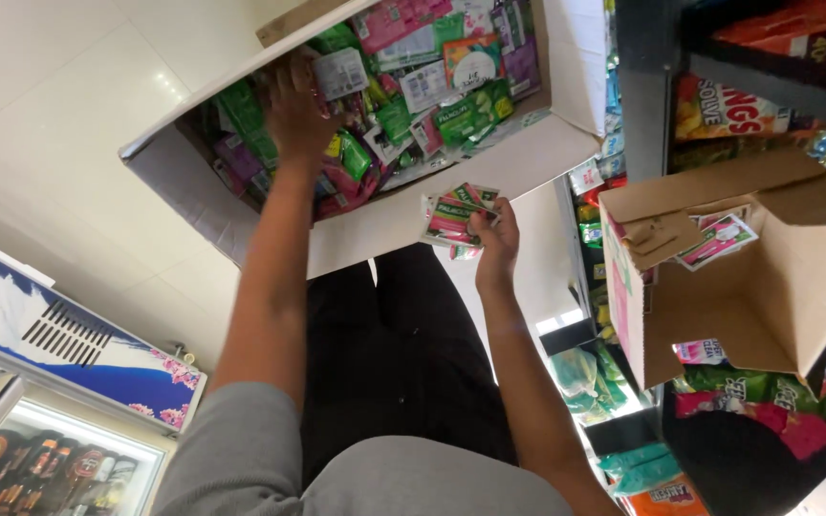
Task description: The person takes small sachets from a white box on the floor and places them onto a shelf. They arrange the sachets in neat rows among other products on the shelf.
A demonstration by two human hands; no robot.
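Note:
A large open cardboard box [499, 158] sits in front of me, filled with several small sachets [432, 91] in green, pink, purple and white. My left hand [293, 110] reaches down into the left part of this box, fingers closed among the sachets; what it grips is hidden. My right hand [497, 244] hovers just outside the box's near edge, shut on a small bundle of pink and green sachets [456, 215].
A smaller brown cardboard box [767, 287] stands open at the right with a pink and white sachet [719, 239] inside. Shelves of snack bags [728, 110] rise behind it. A glass-door drinks cooler [50, 468] is at the lower left, on pale floor tiles [69, 115].

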